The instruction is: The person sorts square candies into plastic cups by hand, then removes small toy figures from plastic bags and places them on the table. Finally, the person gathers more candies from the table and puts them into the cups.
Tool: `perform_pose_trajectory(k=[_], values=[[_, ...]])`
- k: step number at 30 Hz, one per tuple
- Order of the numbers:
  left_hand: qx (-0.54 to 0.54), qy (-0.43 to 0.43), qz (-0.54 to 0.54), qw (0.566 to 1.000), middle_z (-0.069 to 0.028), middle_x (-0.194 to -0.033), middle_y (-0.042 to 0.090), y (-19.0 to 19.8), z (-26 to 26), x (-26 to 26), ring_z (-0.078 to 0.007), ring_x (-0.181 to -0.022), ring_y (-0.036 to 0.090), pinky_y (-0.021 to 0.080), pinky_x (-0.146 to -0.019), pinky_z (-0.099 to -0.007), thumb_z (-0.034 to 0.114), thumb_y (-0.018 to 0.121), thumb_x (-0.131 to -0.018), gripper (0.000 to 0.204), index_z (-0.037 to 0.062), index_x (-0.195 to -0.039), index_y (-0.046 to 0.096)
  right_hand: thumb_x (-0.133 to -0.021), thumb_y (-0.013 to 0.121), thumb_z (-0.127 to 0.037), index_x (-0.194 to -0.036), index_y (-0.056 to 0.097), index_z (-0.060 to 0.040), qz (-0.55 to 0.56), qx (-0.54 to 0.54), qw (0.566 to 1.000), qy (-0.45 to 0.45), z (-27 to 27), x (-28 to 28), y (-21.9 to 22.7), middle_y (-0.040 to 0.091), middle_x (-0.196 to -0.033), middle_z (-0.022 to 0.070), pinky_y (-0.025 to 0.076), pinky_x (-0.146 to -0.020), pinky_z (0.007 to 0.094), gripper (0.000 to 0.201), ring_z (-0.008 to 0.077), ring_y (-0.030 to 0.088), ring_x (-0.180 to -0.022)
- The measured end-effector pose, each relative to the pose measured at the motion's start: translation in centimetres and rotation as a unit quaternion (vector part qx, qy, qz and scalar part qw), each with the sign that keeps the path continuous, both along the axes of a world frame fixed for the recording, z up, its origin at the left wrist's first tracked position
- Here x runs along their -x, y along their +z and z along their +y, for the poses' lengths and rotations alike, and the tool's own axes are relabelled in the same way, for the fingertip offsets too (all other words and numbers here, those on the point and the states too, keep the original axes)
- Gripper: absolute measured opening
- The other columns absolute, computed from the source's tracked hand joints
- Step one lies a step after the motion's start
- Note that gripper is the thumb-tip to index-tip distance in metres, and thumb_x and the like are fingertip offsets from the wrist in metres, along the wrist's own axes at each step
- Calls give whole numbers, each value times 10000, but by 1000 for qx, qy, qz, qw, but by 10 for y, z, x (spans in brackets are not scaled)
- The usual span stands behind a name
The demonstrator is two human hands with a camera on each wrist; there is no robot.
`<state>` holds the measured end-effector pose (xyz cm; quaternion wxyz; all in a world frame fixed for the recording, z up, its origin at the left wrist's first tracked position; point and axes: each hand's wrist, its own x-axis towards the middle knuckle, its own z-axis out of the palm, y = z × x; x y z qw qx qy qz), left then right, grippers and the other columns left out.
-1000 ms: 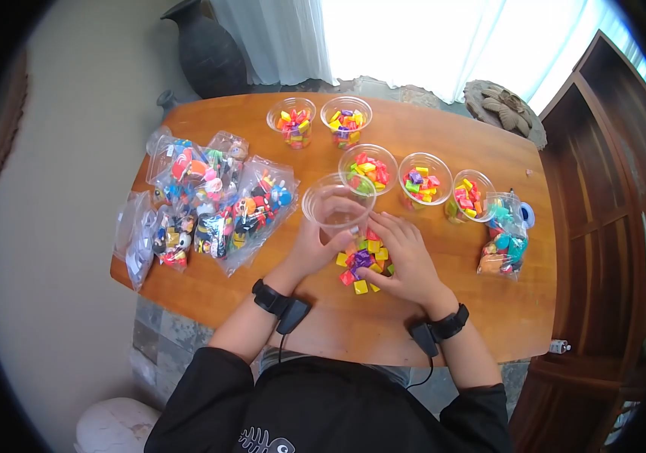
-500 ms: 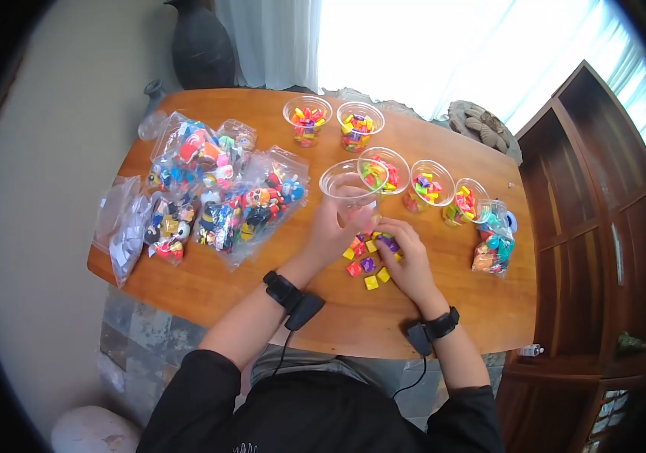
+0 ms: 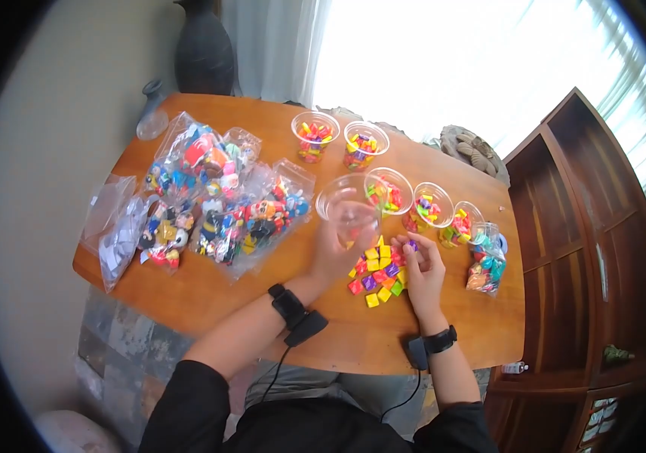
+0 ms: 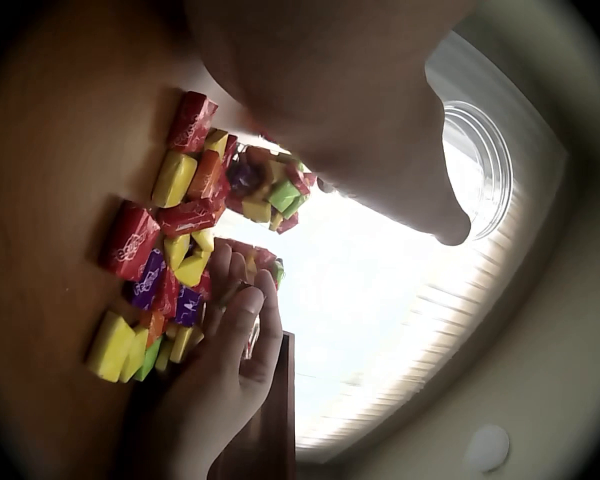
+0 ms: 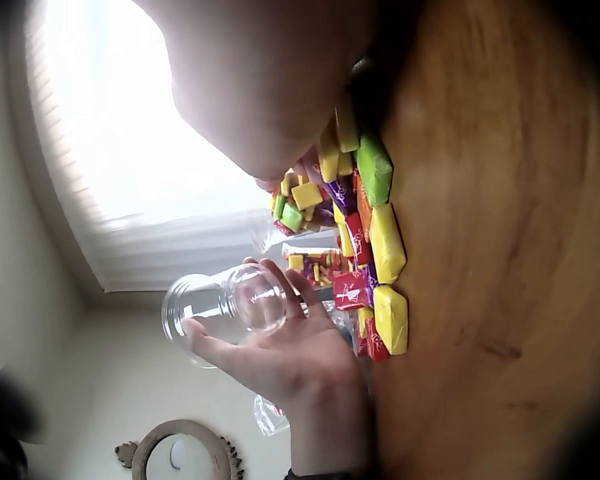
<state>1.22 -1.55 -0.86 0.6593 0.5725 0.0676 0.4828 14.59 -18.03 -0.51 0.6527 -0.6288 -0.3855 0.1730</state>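
My left hand (image 3: 333,255) holds a clear plastic cup (image 5: 202,305) with no candy in it, thumb and fingers round its side. The cup is raised at the left of a loose pile of wrapped square candies (image 3: 372,264) in yellow, red, purple, orange and green. At the pile's right edge is my right hand (image 3: 426,275), its fingers curled and a purple candy (image 3: 413,245) pinched at the tips. In the left wrist view the curled right fingers (image 4: 268,310) stand close beside the pile, partly hiding what they hold.
Several clear cups of candy, one of them a cup (image 3: 312,143) at the back, stand beyond the pile. Bags of small toy figures (image 3: 217,204) cover the table's left side. Another bag of toys (image 3: 487,264) lies at the right, near a wooden shelf (image 3: 564,249).
My right hand has drawn off the pile toward its right edge, with a purple candy now at its fingertips. More of the pile shows. The left hand still holds the cup.
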Motion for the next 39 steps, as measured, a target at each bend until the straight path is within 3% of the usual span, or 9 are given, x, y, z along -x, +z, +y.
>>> perform_pose_trajectory(k=[2,8,11,17,20,23,25,29,39], values=[[-135,22,80,987,-111,-1310,662,-3,-1,7,-199,-1222,685,520,-1102,-371,314,751,-1030,660,-4,-1524,450,-1108,636,23,-1392,582,48,-7,-19,1000,-18,-3,1,-1,752,-1318,187,606,-1074,346,290,240,747,-1240],[-128,-11,92,987,-103,-1312,631,1,-7,28,-223,-1292,635,534,-1086,-405,176,984,-804,893,50,-1527,474,-1072,674,59,-1303,594,38,-56,-22,998,-29,-7,-3,3,732,-1347,211,623,-1037,349,244,247,764,-1189],[-264,-39,139,954,-165,-1441,587,9,10,56,-305,-1363,607,532,-1114,-427,206,1021,-777,950,58,-1552,493,-1054,689,78,-1287,614,38,-53,-4,998,-38,-9,-7,0,731,-1334,207,615,-1039,351,248,254,754,-1199],[-109,-87,220,966,-135,-1432,590,16,20,73,-264,-1334,607,553,-1022,-399,207,997,-808,973,64,-1611,467,-1004,721,121,-1247,650,43,-107,35,993,-34,-9,-7,1,723,-1241,188,584,-1045,362,265,246,715,-1196],[-104,-87,193,972,-124,-1417,589,9,18,61,-254,-1319,608,552,-992,-385,221,994,-805,988,65,-1623,463,-1061,682,43,-1237,644,24,-148,42,987,-55,-13,-7,0,691,-1175,148,567,-929,310,181,198,685,-1054],[-152,-77,218,961,-123,-1374,588,5,20,58,-244,-1155,611,545,-916,-362,243,999,-785,997,65,-1614,476,-1194,521,-205,-1197,592,-39,-237,77,954,-169,-27,-14,-4,567,-1042,53,412,-736,237,180,110,491,-831],[-138,-79,219,963,-123,-1332,598,5,16,58,-240,-974,586,533,-855,-366,243,988,-791,960,59,-1595,496,-1199,516,-218,-1181,578,-45,-161,73,970,-164,-33,-19,-4,558,-1035,42,412,-735,237,184,97,481,-831],[-146,-83,245,955,-122,-1314,604,9,15,54,-227,-941,585,528,-841,-371,228,982,-793,936,56,-1582,509,-1212,503,-261,-1141,548,-62,-69,90,978,-177,-38,-18,1,553,-972,7,406,-724,229,216,68,468,-804],[-153,-83,235,956,-151,-1361,605,16,20,60,-302,-1215,621,559,-1034,-426,177,975,-800,940,92,-1618,518,-1234,431,-288,-1290,622,-8,51,67,984,-158,-9,-22,5,521,-893,-21,325,-611,231,343,47,416,-708]])
